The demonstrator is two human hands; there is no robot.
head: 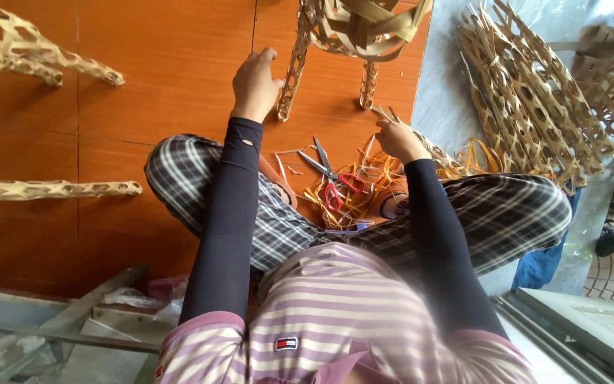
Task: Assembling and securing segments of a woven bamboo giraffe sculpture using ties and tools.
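Left hand: the left hand (254, 85) reaches forward over the orange-brown floor (158, 78) and rests against one leg of the woven bamboo frame (353, 32), fingers loosely curled beside the leg (294, 67). I cannot tell whether it truly grips the leg or only steadies it; the hold reads as bracing the piece so it does not shift.

Right hand: the right hand (398, 139) is closed on thin bamboo strips (385, 114), their ends fanning up past the fingertips, near the frame's second leg (369, 84). Pinching them together looks like a way to keep them ordered.

Woven frame: it stands on its legs at the far edge of the floor, straight ahead of the person and between the two arms, within reach of both hands.

Scissors: red-handled scissors (335, 178) lie blades apart on the floor between the knees, on a heap of loose yellow strips (364, 192), neither hand touching them; the spot seems handy for either hand.

Lattice stack: a pile of open-weave bamboo panels (534, 114) lies off the right edge of the floor on a pale sheet (438, 85), well apart from the hands.

Left side: other woven bamboo pieces (8, 57) sit along the floor's left edge, out of the way.

Legs: plaid-trousered legs (200, 178) are folded to either side, fencing in the strips.
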